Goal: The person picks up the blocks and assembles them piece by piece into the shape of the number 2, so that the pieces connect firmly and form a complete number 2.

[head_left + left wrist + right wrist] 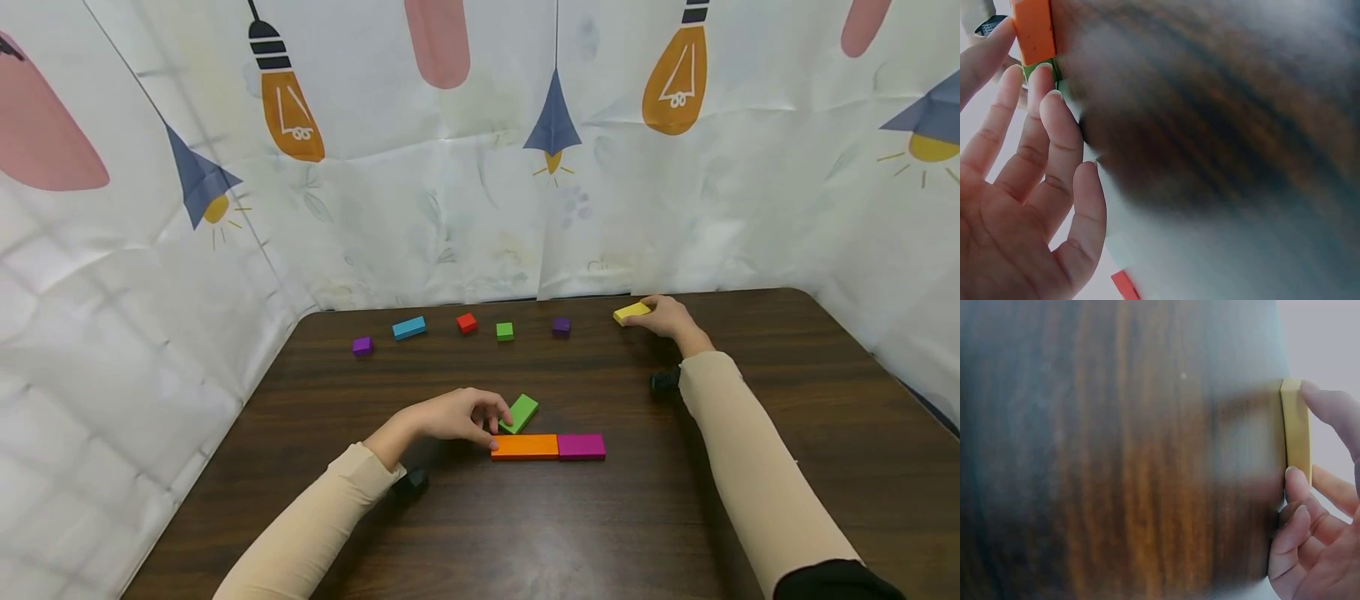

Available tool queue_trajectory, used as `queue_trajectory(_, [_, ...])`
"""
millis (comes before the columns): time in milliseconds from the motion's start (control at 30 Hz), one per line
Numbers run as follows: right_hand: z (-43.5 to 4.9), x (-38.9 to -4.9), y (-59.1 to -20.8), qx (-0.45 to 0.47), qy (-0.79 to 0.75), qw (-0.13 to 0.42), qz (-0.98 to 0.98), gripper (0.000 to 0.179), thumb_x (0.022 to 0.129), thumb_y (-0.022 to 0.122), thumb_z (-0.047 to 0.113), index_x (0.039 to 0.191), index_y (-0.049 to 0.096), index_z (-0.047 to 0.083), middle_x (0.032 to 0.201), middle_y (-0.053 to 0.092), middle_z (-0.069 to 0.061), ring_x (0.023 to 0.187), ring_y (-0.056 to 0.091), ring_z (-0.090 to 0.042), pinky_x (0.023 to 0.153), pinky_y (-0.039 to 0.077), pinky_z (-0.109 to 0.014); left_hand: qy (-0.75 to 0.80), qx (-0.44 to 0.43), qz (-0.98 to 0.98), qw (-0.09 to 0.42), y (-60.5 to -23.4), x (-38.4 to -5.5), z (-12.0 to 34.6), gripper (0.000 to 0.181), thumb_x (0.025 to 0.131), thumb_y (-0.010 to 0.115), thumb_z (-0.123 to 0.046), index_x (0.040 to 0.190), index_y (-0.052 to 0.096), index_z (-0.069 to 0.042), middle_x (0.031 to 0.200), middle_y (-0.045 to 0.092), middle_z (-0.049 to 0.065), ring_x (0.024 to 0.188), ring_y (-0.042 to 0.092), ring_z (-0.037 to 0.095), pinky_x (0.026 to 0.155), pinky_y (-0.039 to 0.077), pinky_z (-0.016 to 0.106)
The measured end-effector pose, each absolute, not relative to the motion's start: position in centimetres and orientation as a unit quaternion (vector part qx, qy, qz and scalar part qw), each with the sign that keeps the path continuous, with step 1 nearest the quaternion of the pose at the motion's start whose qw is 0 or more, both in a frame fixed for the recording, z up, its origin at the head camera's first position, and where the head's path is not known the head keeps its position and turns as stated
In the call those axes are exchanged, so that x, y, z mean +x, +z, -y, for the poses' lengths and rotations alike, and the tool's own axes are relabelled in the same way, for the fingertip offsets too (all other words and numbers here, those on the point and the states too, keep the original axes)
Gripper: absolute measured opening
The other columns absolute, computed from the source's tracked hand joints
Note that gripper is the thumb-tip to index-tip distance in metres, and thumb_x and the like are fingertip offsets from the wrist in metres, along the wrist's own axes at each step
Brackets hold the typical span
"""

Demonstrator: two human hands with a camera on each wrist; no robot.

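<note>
At the far right of the table, my right hand (666, 318) grips a yellow block (632, 312) between thumb and fingers; the right wrist view shows the block (1297, 431) lengthwise along the fingertips. My left hand (453, 415) is at the middle, fingers loosely bent and spread. Its thumb tip meets the left end of an orange block (525, 447), and its fingertips are right at a tilted green block (521, 413) behind. A magenta block (582, 447) stands end to end with the orange one, forming a straight row.
Along the back lie a purple cube (362, 346), a blue block (408, 327), a red block (467, 322), a small green cube (505, 332) and a dark purple cube (561, 327). A printed curtain (480, 217) hangs behind the dark wooden table (570, 533).
</note>
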State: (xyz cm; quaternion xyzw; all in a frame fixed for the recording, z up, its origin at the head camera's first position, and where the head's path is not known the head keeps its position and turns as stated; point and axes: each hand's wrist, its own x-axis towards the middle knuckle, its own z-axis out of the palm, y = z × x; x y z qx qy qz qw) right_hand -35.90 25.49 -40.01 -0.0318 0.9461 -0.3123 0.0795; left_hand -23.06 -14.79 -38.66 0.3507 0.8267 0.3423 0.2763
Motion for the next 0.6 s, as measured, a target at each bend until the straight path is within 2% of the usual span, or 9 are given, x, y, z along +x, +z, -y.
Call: queue_trajectory(600, [-25.20,-35.69,-40.10,-0.032,-0.309,0.068,-0.948,0.080,0.100,0.063,0.039,0.152,0.033,-0.014,0.149,0.035,-0.038,0.125,0.043,-0.051,0.105,0.037,-0.060,0.339,0.350,-0.827,0.279,-38.64,-23.19,14.79,0.030,0.090,0.079,-0.008,0.117,0.067,-0.008,0.092,0.062,-0.002,0.079,0.055,0.012,0.076,0.047,0.025])
